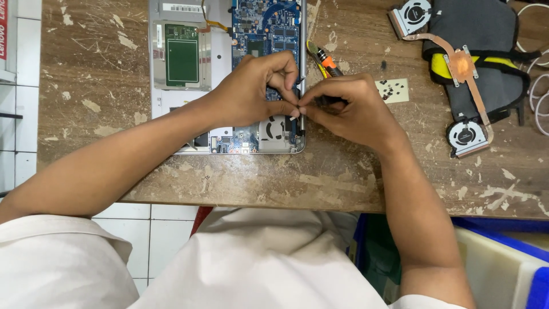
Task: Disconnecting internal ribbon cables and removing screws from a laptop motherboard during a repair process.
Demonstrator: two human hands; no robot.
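An opened laptop [183, 103] lies on the worn wooden bench with its blue circuit board [263, 28] and a grey fan [273, 130] bare. My left hand [249, 91] rests over the board, its fingertips pinched on a small dark part at the laptop's right edge [298, 127]. Thumb to thumb with it, my right hand [349, 106] has its fingers closed around something small and dark at the same spot. A screwdriver with an orange and yellow handle [323, 59] pokes out from behind my right hand. Whether that hand holds it is hidden.
A white slip with several tiny dark screws [392, 90] lies just right of my right hand. Farther right, a copper heat pipe with two fans [464, 74] rests on a dark pouch [480, 34]. White cables [540, 97] sit at the right edge. A blue bin [514, 257] stands below the bench.
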